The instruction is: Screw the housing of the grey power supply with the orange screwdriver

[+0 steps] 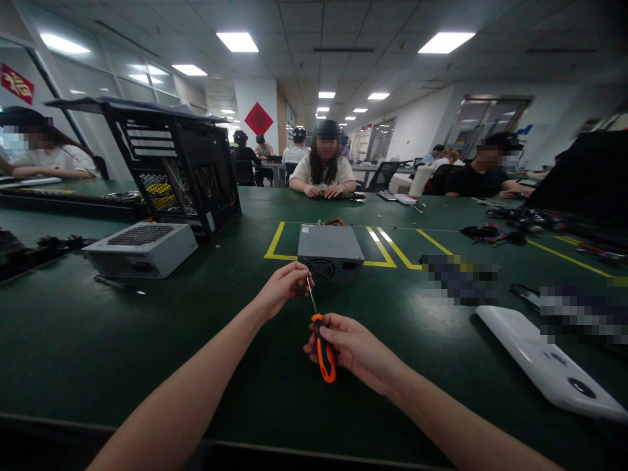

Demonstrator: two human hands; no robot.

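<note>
An orange and black screwdriver (324, 353) is held by its handle in my right hand (350, 343), its thin metal shaft slanting up and to the left. The fingers of my left hand (287, 288) are closed at the shaft's upper end; whether a small screw is there too is hidden. Just beyond both hands, a grey computer power supply (330, 243) rests on the green table (235, 366), its fan grille and socket facing me. Coloured cables show behind it.
A second power supply (142, 248) and a pen (120, 286) lie left, before an upright black computer case (196, 170). Right are a white device (549, 360) and cable bundles (495, 235). Yellow tape (284, 257) marks the table. A person (324, 163) sits opposite.
</note>
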